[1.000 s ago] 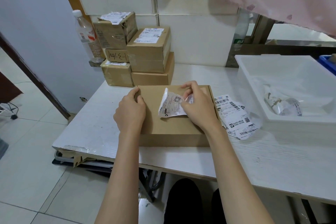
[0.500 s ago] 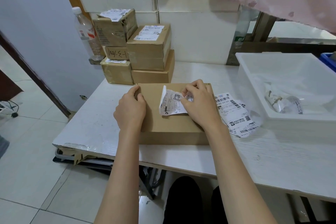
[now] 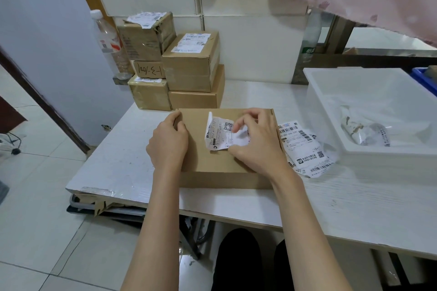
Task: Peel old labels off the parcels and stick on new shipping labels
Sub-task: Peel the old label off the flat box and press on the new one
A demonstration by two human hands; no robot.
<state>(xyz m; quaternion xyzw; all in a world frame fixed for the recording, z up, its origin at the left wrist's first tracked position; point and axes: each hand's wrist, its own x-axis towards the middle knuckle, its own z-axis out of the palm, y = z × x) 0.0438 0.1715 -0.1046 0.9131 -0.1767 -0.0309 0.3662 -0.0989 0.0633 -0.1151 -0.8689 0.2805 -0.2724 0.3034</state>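
Note:
A flat brown parcel (image 3: 212,163) lies on the white table (image 3: 354,201) in front of me. On its top sits a white old label (image 3: 218,134), its left part curled up off the cardboard. My right hand (image 3: 257,146) pinches the label's right part between thumb and fingers. My left hand (image 3: 169,144) grips the parcel's left edge, fingers curled over its far corner. Several fresh shipping labels (image 3: 305,149) lie in a loose pile on the table just right of the parcel.
Several stacked cardboard parcels (image 3: 189,64) stand at the back left by the wall, a plastic bottle (image 3: 107,42) beside them. A white plastic bin (image 3: 369,106) with crumpled label scraps (image 3: 364,132) sits at the right. The table's left edge drops to tiled floor.
The label has come a little further off the box; its free left flap stands more upright. My right hand has shifted slightly along it. My left hand stays on the parcel's edge.

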